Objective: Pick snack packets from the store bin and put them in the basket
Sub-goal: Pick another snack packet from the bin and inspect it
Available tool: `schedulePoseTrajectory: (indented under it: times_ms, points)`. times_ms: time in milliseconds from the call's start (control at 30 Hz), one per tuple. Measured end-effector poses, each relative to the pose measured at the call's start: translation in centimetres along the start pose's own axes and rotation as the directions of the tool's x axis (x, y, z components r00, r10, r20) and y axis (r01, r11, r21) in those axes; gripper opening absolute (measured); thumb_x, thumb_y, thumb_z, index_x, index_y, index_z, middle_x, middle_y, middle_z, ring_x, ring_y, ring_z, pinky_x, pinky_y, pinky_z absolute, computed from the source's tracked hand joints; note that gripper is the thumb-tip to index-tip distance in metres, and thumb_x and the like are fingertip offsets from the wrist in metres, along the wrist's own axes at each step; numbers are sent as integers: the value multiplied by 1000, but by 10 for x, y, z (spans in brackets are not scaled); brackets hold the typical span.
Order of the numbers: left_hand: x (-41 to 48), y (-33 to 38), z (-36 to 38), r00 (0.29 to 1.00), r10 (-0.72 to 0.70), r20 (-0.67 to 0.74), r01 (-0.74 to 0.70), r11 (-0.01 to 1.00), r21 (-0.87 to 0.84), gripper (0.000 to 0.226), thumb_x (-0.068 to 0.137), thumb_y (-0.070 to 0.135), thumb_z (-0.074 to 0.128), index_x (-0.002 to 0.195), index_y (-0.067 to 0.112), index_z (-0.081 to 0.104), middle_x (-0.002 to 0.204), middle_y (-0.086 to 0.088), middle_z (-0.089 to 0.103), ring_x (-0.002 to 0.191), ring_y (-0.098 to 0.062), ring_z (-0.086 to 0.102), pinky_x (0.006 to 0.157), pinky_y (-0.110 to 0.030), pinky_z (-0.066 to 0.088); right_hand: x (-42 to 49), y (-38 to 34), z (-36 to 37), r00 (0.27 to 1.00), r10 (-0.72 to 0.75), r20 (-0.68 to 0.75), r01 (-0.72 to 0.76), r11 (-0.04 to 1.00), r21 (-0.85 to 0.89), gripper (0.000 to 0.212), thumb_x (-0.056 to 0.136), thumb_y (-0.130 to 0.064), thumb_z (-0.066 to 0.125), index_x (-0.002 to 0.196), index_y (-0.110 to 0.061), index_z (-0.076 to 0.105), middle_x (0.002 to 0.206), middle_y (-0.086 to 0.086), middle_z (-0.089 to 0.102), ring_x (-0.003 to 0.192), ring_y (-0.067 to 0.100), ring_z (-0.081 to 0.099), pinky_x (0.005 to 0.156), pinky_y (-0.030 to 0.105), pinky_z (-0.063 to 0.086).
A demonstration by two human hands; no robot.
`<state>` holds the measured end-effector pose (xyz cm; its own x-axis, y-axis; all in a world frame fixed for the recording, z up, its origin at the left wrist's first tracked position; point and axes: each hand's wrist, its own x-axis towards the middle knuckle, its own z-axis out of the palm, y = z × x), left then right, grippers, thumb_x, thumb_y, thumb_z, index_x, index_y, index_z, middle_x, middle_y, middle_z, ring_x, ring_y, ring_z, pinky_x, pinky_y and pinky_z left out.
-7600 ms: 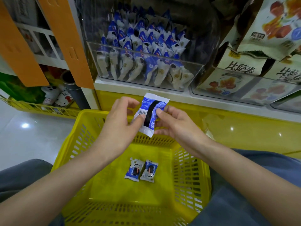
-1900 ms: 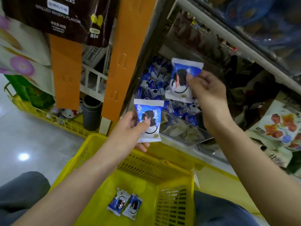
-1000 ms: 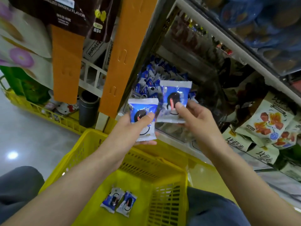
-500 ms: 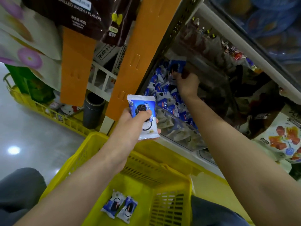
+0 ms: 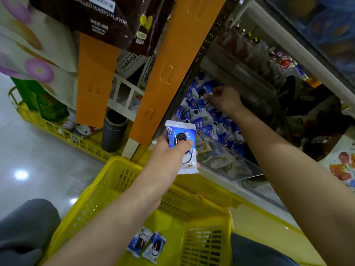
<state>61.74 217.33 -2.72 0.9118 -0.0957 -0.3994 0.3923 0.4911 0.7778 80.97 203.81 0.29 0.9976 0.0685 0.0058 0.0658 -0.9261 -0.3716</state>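
My left hand (image 5: 167, 156) grips a blue and white snack packet (image 5: 182, 139) upright above the far rim of the yellow basket (image 5: 115, 167). Two more packets (image 5: 146, 245) lie side by side on the basket floor. My right hand (image 5: 223, 98) reaches deep into the clear store bin (image 5: 221, 158), which is heaped with the same blue and white packets (image 5: 211, 120). Its thumb and fingertips pinch one packet near the top of the heap.
Two orange shelf strips (image 5: 165, 73) hang left of the bin, with a grey tube (image 5: 113, 131) standing below them. A dark snack bag (image 5: 107, 18) hangs at top. Printed snack bags (image 5: 342, 166) fill the bin to the right. A low yellow tray (image 5: 57, 129) lines the floor on the left.
One second ago both hands held packets side by side in front of the bin. My right hand has since gone into the bin and dropped lower onto the heap. My left hand barely moved.
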Motion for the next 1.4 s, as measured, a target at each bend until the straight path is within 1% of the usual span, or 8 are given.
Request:
schedulePoseTrajectory:
  times_ms: [233, 367, 467, 633, 833, 1033, 1200, 1400]
  points:
    - [-1, -1, 0, 999, 31, 26, -31, 999, -7, 23, 90, 23, 55, 113, 28, 51, 103, -4, 69, 90, -23, 68, 86, -38, 53, 17, -13, 17, 998, 53, -16, -52, 994, 100, 24, 89, -31, 61, 102, -12, 57, 99, 9, 57, 96, 21, 54, 91, 34, 45]
    - [1, -1, 1, 999, 4, 46, -2, 999, -52, 27, 89, 21, 56, 115, 25, 53, 99, -8, 71, 88, -28, 69, 91, -45, 51, 14, -11, 16, 999, 33, 38, -37, 995, 90, 40, 93, -29, 54, 111, 6, 59, 127, 17, 57, 117, 25, 52, 95, 32, 39]
    - [1, -2, 2, 998, -21, 63, 26, 997, -77, 21, 88, 23, 58, 108, 27, 55, 89, -6, 73, 83, -28, 70, 90, -46, 51, 2, -12, 11, 999, 11, 47, -19, 984, 174, 41, 97, -31, 45, 103, 7, 60, 114, 17, 62, 107, 24, 56, 90, 34, 41]
    - [-3, -14, -1, 998, 28, 64, -30, 999, 30, 9, 88, 31, 57, 95, 38, 58, 81, 17, 72, 82, -6, 68, 83, -32, 49, -59, -15, -2, 965, -149, -215, 203, 946, 253, 27, 98, -24, 42, 115, -10, 58, 97, -6, 61, 86, 2, 55, 74, 10, 42]
    - [-10, -33, 1, 987, 30, 157, -55, 986, 157, 11, 90, 20, 58, 97, 29, 58, 79, 18, 71, 72, 4, 67, 57, -8, 47, -171, 6, 0, 801, -357, -480, 542, 774, 329, 17, 96, -19, 43, 101, -32, 52, 81, -13, 58, 70, 1, 56, 63, 13, 43]
    - [-16, -59, 7, 981, 15, 195, -79, 944, 320, 20, 89, 11, 58, 104, 24, 54, 77, 16, 67, 62, 10, 60, 55, -7, 46, -219, 39, 41, 985, -27, -169, 124, 793, 596, 16, 94, -19, 51, 109, -24, 50, 91, -13, 56, 77, -3, 52, 72, 12, 44]
    - [-14, -70, 8, 985, 11, 169, -79, 913, 401, 22, 86, 6, 61, 101, 20, 53, 89, 0, 65, 67, 6, 62, 57, -10, 47, -221, 52, 51, 999, -18, 44, -19, 703, 711, 19, 93, -18, 51, 88, -5, 64, 80, 20, 63, 75, 19, 54, 73, 50, 47]
    - [-12, -78, 6, 993, 106, 54, -118, 896, 428, 9, 90, 17, 56, 81, 15, 54, 77, -6, 62, 62, -5, 59, 50, -16, 45, -224, 58, 63, 996, -19, 86, -59, 581, 812, 19, 90, -12, 57, 78, -23, 66, 67, -8, 68, 65, 4, 62, 58, 20, 51]
